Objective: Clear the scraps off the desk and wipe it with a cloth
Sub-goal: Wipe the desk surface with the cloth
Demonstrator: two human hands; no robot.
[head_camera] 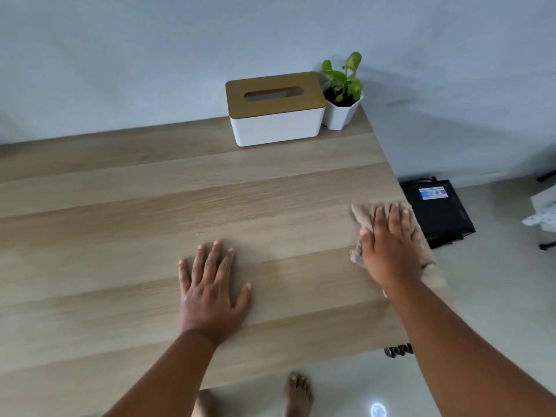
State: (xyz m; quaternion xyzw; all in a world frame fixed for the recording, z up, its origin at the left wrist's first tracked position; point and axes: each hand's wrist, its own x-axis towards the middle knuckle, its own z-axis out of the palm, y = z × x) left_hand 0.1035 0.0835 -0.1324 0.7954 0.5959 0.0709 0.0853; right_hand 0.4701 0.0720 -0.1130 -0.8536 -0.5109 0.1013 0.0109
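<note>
A light wooden desk (120,236) fills the view. My right hand (391,245) presses flat on a beige cloth (359,216) near the desk's right edge; the cloth sticks out beyond my fingers and beside my thumb, and most of it is hidden under the palm. My left hand (210,287) lies flat on the desk near the front middle, fingers spread, holding nothing. I see no scraps on the desk surface.
A white tissue box with a wooden lid (275,109) and a small potted plant (343,94) stand at the desk's back right corner by the wall. A black box (436,212) sits on the floor right of the desk. My bare foot (298,392) is below the front edge.
</note>
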